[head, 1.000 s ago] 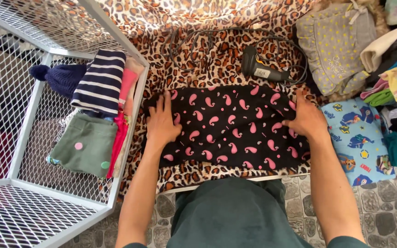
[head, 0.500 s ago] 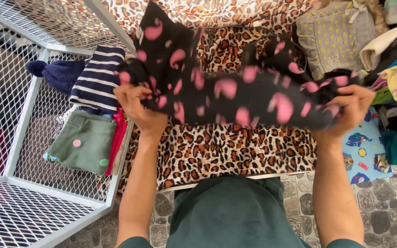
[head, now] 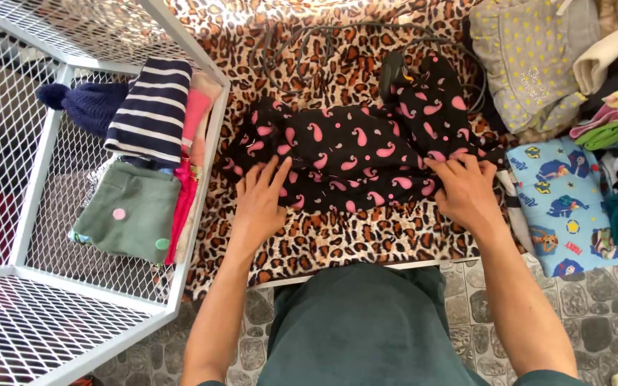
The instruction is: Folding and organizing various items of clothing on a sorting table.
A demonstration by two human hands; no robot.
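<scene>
Inside white wire basket [head: 202, 154]: striped top [head: 150, 111], green garment [head: 131, 211], navy beanie [head: 87, 104]

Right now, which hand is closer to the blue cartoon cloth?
Right. The right hand presses the black pink-patterned garment just beside the blue cartoon cloth; the left hand lies farther away.

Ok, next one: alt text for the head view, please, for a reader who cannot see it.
Seen from above, a person's left hand and right hand press flat on a black garment with pink paisley shapes, spread over a leopard-print cloth. A white wire basket of folded clothes stands to the left; a clothes pile lies right.
</scene>
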